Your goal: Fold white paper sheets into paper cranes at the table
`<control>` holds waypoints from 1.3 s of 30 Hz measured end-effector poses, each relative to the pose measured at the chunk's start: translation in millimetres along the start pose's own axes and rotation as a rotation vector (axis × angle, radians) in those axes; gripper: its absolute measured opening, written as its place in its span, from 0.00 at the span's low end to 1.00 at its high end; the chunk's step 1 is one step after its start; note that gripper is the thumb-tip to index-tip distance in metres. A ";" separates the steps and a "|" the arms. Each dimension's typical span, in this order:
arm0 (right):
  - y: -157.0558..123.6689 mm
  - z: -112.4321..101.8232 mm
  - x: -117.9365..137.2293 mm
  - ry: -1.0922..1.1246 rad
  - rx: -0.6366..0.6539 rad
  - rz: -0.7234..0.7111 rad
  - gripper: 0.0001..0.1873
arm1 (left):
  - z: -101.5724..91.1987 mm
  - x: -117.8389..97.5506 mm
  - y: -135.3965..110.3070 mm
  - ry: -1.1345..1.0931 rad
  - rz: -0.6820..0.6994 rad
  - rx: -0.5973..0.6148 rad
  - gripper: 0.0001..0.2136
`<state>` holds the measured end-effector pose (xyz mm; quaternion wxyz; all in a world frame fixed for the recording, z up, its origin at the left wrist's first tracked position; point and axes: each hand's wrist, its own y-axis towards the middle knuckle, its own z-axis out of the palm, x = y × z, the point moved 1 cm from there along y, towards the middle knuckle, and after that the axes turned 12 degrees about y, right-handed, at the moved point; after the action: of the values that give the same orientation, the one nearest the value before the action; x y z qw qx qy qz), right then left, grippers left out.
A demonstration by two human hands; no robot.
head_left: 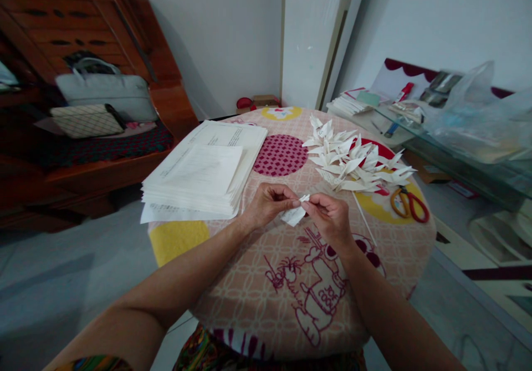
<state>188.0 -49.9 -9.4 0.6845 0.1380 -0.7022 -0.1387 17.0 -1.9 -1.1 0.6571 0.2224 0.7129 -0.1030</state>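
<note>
Between my two hands, just above the middle of the round table, is a small folded piece of white paper [293, 216]. My left hand [272, 202] pinches its upper left part between thumb and fingers. From the other side my right hand [330, 215] pinches the upper right part, close to the left fingertips. Beyond my right hand lies a heap of folded white paper cranes [347, 158], wings and points sticking out. To the left of my hands sits a thick stack of printed paper sheets [245, 166], with a smaller sheet [203, 169] on top.
Scissors [409, 204] with red and yellow handles lie at the table's right edge, near a thin white stick [363, 219]. A patterned cloth [233, 282] covers the table. At right stands a glass shelf [469, 166] with a plastic bag [474, 116]; at left, a wooden bench [103, 166] holds bags.
</note>
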 end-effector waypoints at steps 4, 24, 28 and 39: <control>0.5 -0.3 0.5 -0.007 -0.015 0.000 0.09 | 2.2 3.6 0.4 -0.029 0.008 -0.009 0.14; 6.3 -3.5 1.3 0.173 0.068 0.152 0.10 | 7.3 7.2 3.1 -0.110 -0.060 0.073 0.14; 6.3 -6.5 -0.4 0.197 0.099 0.209 0.10 | 9.1 6.4 2.6 -0.093 -0.072 0.109 0.13; 5.6 -0.2 -9.4 0.261 0.085 0.322 0.11 | 5.8 6.7 4.3 -0.024 -0.036 0.108 0.09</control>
<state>188.4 -41.1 -15.9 0.7764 0.0698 -0.6260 0.0212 23.9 0.5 -7.7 0.6506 0.2433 0.7023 -0.1559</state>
